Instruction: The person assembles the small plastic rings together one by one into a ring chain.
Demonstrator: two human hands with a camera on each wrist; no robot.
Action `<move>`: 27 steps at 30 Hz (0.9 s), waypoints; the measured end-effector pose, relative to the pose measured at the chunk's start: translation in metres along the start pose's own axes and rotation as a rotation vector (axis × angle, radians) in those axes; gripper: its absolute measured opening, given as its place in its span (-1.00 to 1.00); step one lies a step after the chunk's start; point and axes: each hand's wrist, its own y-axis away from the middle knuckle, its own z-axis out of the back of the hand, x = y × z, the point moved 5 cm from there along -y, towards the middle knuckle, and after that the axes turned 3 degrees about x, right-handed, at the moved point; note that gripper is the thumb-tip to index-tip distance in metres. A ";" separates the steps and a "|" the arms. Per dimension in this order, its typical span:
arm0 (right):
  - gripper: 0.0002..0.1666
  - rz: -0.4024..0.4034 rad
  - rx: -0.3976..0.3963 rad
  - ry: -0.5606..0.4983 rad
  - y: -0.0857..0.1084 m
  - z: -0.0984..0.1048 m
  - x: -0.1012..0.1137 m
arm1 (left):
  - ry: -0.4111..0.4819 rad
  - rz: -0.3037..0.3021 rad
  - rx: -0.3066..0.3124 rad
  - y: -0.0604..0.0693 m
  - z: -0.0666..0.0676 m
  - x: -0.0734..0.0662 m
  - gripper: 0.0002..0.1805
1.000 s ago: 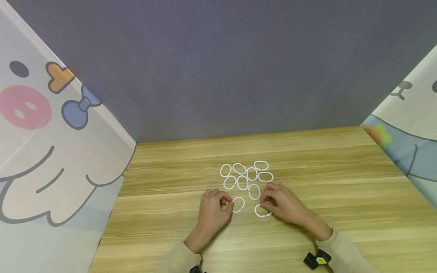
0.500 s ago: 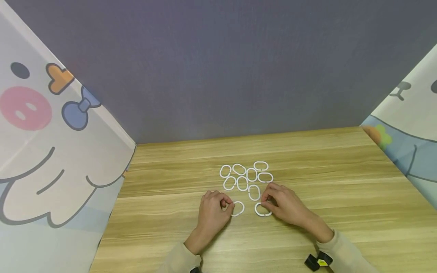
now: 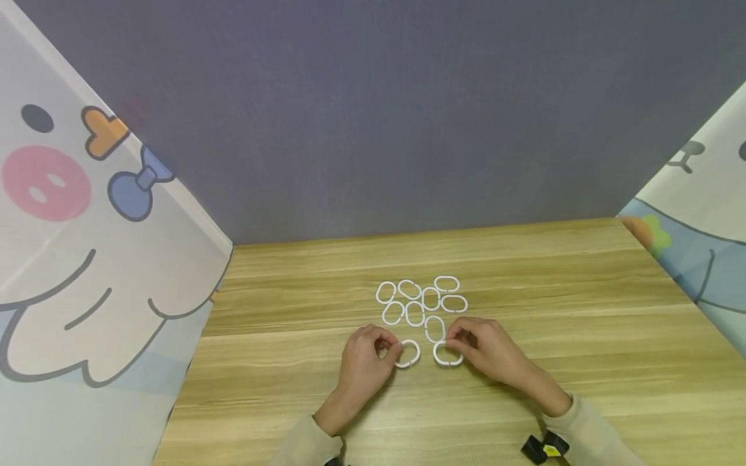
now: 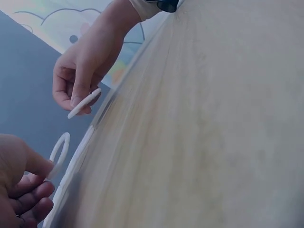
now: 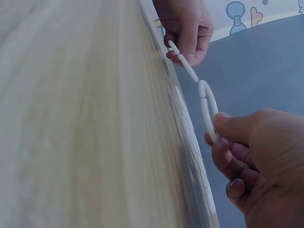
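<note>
Between thumb and fingers, the left hand (image 3: 366, 361) pinches a white oval ring (image 3: 416, 351), which shows a small gap in its outline. To its right, the right hand (image 3: 492, 349) pinches another white ring (image 3: 441, 360). Both rings are held above the table, apart from each other in the head view. In the left wrist view the left hand's ring (image 4: 65, 145) is tilted up from the fingertips. The right wrist view shows the right hand's ring (image 5: 205, 114) with a small split facing the other hand.
Several more white rings (image 3: 415, 313) lie in a loose cluster on the wooden table (image 3: 280, 375), just beyond the hands. One ring (image 3: 434, 329) lies close to the right fingertips. A grey panel (image 3: 373, 129) rises behind, and printed panels flank both sides.
Both held rings have shifted slightly and changed tilt, the right one moving a little toward the cluster. The hands keep their pinches, and the cluster looks the same.
</note>
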 end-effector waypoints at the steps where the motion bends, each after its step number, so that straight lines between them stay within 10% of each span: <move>1: -0.71 -0.005 0.000 -0.011 0.000 0.000 -0.001 | 0.023 0.014 0.007 0.000 0.001 0.000 -0.82; 16: -0.68 -0.050 -0.035 -0.185 -0.001 0.003 -0.005 | 0.341 0.117 0.070 -0.007 0.006 0.016 -0.94; 27: -0.50 -0.079 0.027 -0.562 -0.008 0.003 -0.009 | 0.411 0.099 0.035 -0.009 0.018 0.011 -0.93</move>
